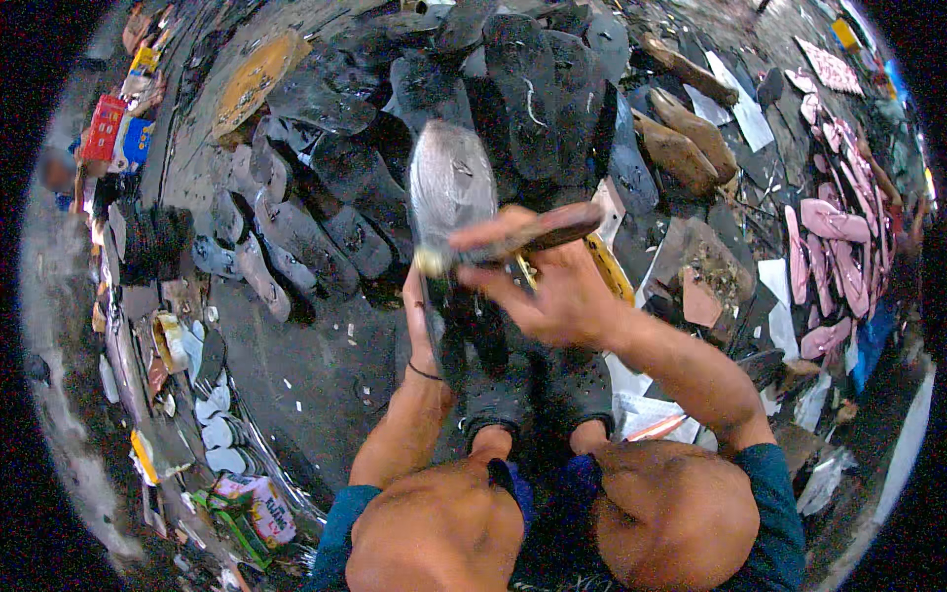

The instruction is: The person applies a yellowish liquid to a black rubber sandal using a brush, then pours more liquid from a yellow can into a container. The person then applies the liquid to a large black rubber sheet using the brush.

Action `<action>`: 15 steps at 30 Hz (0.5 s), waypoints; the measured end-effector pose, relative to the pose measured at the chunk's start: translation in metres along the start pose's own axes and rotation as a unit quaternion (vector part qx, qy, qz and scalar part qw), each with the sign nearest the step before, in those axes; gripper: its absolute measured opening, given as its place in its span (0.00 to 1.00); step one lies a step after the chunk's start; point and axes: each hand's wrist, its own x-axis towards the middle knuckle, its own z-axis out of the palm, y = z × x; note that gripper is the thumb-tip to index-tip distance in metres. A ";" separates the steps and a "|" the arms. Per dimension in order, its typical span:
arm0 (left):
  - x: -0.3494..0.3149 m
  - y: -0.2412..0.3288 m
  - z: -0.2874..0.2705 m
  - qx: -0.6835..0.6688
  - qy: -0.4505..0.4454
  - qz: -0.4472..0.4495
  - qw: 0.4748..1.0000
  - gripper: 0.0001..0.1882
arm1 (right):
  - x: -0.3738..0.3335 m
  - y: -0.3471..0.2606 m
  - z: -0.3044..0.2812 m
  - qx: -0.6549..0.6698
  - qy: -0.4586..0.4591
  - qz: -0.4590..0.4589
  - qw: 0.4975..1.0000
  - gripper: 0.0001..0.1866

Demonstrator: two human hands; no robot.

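My left hand (418,308) grips a sandal sole (451,178) from its left side, with most of the fingers hidden behind it. The sole is dark, with a shiny grey face tilted up at its far end. Over the middle of it, my right hand (552,286) is closed around a blurred hammer-like tool (562,225) with a brown wooden handle. The tool's pale, rounded end meets the sole's near left edge or hovers just above it; motion blur hides which.
Dark sandals (538,99) are heaped ahead and to the left. Pink straps (838,237) lie at the right, near wooden foot-shaped forms (688,138). A yellow-brown board (258,84) leans at the far left. Grey cut pieces (225,434) and a green-and-white package (252,513) lie at the near left.
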 end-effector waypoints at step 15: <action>0.006 0.042 -0.042 0.246 -0.136 0.134 0.950 0.23 | -0.037 -0.005 0.012 0.040 -0.021 -0.037 0.998 0.28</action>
